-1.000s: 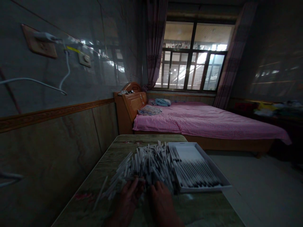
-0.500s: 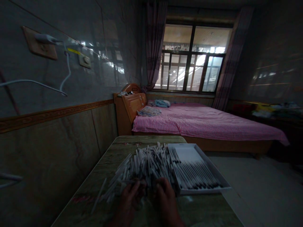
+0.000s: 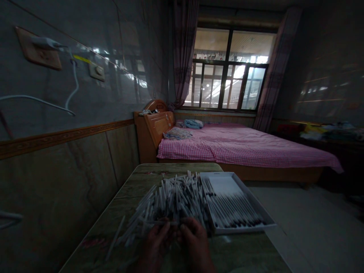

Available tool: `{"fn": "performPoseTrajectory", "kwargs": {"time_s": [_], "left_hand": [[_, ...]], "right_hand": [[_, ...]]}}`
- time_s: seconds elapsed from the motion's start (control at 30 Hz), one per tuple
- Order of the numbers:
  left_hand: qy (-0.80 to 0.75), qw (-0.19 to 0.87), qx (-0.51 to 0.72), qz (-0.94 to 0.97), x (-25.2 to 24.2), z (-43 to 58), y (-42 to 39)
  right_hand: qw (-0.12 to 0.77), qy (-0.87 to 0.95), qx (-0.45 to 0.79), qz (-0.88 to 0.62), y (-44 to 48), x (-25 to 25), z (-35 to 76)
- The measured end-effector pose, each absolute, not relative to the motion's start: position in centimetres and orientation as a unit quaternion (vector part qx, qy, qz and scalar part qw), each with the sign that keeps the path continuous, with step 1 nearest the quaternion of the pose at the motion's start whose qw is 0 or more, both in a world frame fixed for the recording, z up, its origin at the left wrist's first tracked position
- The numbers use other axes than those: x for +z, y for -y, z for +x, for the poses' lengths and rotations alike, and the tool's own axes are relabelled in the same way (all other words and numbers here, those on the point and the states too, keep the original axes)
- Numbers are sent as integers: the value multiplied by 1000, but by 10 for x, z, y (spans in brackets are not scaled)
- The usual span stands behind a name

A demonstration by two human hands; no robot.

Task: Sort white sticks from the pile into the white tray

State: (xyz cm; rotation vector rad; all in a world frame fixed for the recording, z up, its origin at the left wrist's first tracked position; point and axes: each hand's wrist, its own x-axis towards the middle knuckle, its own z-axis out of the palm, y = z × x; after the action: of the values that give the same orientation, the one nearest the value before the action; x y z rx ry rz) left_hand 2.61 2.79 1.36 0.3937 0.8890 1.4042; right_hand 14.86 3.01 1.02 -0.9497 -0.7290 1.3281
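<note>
A large heap of thin whitish sticks (image 3: 176, 193) covers the middle of the table. Just in front of it, my left hand (image 3: 159, 237) pinches one pale stick (image 3: 162, 223) that lies crosswise. My right hand (image 3: 193, 237) is close beside it, fingers curled together near the stick's right end; what they hold is too dark to make out. To the right, a shallow white tray (image 3: 224, 230) holds a slanted row of similar sticks with dark ends (image 3: 239, 210), and a few more at its upper left.
The marbled table (image 3: 127, 185) has a loose stick (image 3: 115, 239) at its left. Beyond stands a bed (image 3: 241, 148) with a pink checked cover. A tiled wall with a socket and cable (image 3: 40, 49) runs along the left.
My hands have come closer together, and the stick in my left hand now reaches toward my right fingers. The camera view has shifted slightly.
</note>
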Motion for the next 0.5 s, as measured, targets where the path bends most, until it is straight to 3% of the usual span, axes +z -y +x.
{"fn": "performPoseTrajectory", "kwargs": {"time_s": [0.5], "left_hand": [[-404, 629, 642, 171, 4, 27, -32]], "right_hand": [[648, 347, 510, -448, -28, 11, 150]]}}
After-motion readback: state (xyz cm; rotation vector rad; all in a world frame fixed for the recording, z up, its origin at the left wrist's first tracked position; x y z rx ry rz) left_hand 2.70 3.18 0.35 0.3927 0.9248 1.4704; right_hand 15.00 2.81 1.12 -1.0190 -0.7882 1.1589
